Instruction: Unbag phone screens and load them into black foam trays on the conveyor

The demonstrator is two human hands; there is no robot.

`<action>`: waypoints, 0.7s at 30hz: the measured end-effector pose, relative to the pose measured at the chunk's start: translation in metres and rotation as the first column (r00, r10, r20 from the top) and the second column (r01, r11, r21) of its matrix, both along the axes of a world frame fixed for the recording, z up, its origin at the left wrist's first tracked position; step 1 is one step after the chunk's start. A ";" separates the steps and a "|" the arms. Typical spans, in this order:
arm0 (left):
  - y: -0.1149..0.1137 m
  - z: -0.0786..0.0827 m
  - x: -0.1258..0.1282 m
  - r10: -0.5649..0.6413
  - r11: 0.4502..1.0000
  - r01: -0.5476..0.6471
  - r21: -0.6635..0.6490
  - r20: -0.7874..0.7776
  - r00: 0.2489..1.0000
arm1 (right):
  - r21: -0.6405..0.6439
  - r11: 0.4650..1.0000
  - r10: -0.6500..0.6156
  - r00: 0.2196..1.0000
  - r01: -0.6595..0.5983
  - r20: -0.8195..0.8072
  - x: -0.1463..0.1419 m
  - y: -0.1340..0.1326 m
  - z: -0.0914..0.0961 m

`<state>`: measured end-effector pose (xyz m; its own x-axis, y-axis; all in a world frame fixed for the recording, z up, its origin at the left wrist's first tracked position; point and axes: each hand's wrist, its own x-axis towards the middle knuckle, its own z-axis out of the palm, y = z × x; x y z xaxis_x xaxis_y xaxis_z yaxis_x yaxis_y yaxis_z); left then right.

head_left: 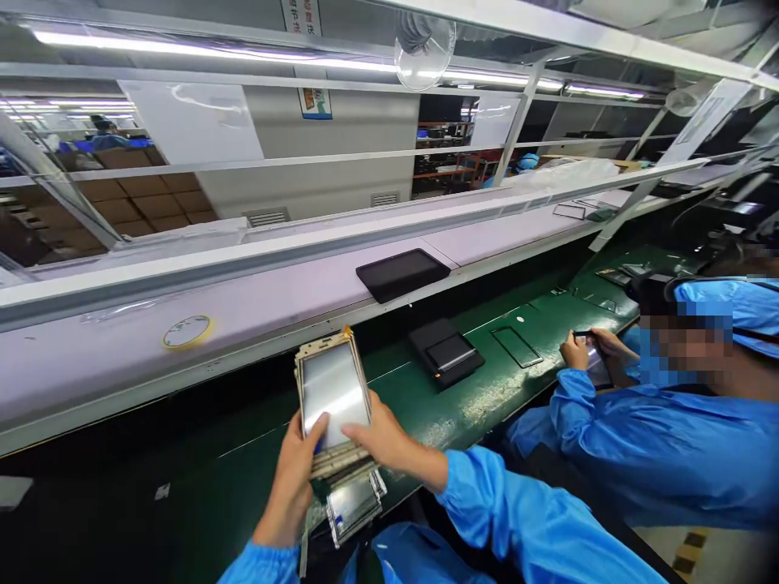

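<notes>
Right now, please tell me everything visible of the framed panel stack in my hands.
The framed panel stack is rectangular, with cream layered edges and a glossy grey top like glass. Something orange shows at its far edge. Left hand and right hand hold it face up by its sides near the green bench, thumbs on top.

A long desk with a glossy dark green top (398,380) runs off toward the right, its surface catching bright reflections. Above it stretches a pale lilac-white shelf (273,296), framed by white metal rails and slanting posts (516,122). A glowing white tube light (213,47) spans the upper part of the frame. Behind stands a plain grey wall (346,154) with two slatted vents (268,216) near its base. Stacked brown cardboard boxes (146,199) fill the left background; orange-framed shelving (447,169) stands farther right. At lower right, a pale floor (730,560) bears yellow-and-black striped marking (690,550).
</notes>
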<state>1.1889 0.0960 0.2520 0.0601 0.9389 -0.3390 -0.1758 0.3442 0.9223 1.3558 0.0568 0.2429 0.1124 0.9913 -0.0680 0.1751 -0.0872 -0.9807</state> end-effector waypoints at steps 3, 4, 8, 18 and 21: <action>-0.031 -0.016 0.023 -0.141 0.985 0.141 0.097 -0.007 0.990 | 0.038 0.999 -0.007 1.000 0.007 -0.012 0.025 -0.046 -0.007; -0.037 -0.018 0.034 -0.199 0.973 0.198 0.122 -0.001 0.980 | 0.064 0.998 -0.025 0.999 0.028 -0.044 0.035 -0.057 -0.009; -0.037 -0.028 0.091 -0.389 0.917 0.374 0.140 0.101 0.916 | 0.092 0.980 -0.150 0.956 0.178 -0.253 0.088 -0.080 -0.017; 0.008 -0.118 0.150 -0.463 0.885 0.464 -0.041 0.030 0.886 | -0.213 0.743 -0.669 0.716 0.634 -0.201 0.323 0.007 -0.097; 0.007 -0.140 0.122 -0.352 0.921 0.295 -0.253 -0.222 0.909 | -0.127 0.615 -0.788 0.600 0.779 -0.135 0.397 0.073 -0.126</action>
